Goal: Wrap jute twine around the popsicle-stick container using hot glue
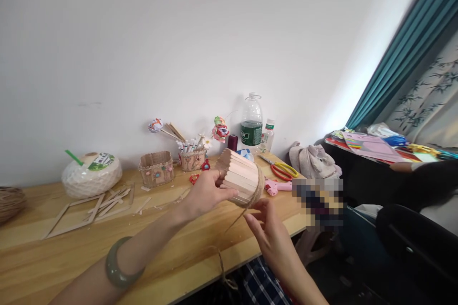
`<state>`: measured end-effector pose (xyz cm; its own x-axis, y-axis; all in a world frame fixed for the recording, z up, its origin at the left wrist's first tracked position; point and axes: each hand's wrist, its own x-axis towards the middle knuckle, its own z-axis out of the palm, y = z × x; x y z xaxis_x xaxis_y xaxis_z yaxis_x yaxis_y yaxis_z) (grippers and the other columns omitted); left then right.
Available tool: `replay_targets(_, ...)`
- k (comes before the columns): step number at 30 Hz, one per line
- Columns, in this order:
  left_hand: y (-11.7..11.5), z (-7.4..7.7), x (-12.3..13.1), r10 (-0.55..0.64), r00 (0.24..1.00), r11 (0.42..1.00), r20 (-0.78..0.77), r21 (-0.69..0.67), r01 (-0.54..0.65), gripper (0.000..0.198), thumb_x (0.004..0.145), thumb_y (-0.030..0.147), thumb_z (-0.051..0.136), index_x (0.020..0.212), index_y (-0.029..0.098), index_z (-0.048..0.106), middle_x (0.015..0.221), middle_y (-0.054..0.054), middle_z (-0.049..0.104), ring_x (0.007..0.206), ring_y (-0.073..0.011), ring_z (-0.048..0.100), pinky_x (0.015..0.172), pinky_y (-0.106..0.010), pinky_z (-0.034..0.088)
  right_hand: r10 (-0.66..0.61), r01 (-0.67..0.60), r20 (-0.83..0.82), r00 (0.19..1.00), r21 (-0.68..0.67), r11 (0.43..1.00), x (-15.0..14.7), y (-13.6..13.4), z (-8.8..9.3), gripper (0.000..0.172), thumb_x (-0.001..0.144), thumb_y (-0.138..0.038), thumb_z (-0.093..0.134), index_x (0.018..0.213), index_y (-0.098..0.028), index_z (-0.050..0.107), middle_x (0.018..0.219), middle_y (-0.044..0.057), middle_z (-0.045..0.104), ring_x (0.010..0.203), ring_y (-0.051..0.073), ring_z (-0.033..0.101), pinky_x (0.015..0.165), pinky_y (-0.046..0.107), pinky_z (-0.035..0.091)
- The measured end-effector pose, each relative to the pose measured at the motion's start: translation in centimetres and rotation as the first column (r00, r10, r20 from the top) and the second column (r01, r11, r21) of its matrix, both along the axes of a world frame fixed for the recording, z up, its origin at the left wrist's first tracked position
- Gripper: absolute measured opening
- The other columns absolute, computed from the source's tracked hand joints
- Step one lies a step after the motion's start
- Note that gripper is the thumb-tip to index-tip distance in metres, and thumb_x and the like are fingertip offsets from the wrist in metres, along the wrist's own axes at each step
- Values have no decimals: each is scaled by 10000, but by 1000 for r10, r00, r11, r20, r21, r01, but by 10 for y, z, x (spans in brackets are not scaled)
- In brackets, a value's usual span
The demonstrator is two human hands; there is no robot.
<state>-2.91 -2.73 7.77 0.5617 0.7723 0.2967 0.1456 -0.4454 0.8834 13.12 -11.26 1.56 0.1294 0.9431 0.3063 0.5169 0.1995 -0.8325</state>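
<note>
A round cup made of pale wooden craft sticks (240, 175) is held tilted above the table. My left hand (209, 193) grips it from the left side, thumb on the outside of the sticks. Several turns of jute twine (258, 188) are wound around its right-hand end. At the lower edge of that winding, my right hand (265, 224) has thumb and fingers closed in on the twine. A loose length of twine (234, 223) slants down to the left from there, and more of it hangs over the table's front edge.
A wooden table (153, 248) carries loose sticks (110, 205), a white twine roll (92, 176), a stick basket (156, 169), a pen holder (192, 159), a pink glue gun (277, 187), scissors (282, 170) and a large plastic bottle (251, 126). Another person sits at the right.
</note>
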Motion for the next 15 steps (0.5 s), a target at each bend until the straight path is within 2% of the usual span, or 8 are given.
replay_targets(2,-4,0,2,5,986,982,168,-186,27,380,659,191,647,1033,142,606,1029,-77,698,962,-250,627,806,-341,486,-48,51,-62,997,50,997,-7,3,-1,338,848,-482,493,1023,-217,377,1068,129,605,884,230,654,723,407,539)
replay_targets(5,-7,-3,2,74,924,885,376,-452,113,477,553,133,710,1017,164,608,1042,-68,694,1012,-270,605,866,-380,462,-71,81,-106,992,101,992,-14,8,-2,347,839,-475,507,1021,-211,374,1078,137,582,947,242,631,771,441,533)
replay_targets(9,-10,-6,0,63,901,839,430,-511,185,570,512,123,776,1060,163,623,1004,-82,716,1059,-295,588,978,-435,382,-47,87,-226,973,172,981,-19,13,-7,374,824,-463,543,1046,-228,354,1198,143,514,1109,250,560,880,461,504)
replay_targets(13,-16,-8,1,-14,858,795,513,-515,320,484,619,163,741,1092,165,638,1016,-80,721,1125,-280,564,1044,-412,336,25,55,-295,955,259,964,-25,16,-10,351,813,-412,590,1003,-251,343,1329,130,391,1214,230,472,981,465,440)
replay_targets(15,-18,-9,2,8,830,768,558,-534,352,427,661,158,703,1085,162,648,989,-70,731,1133,-260,563,1047,-378,346,-13,95,-259,966,307,947,-28,17,-8,344,805,-387,606,993,-245,356,1300,127,405,1215,235,457,975,479,436)
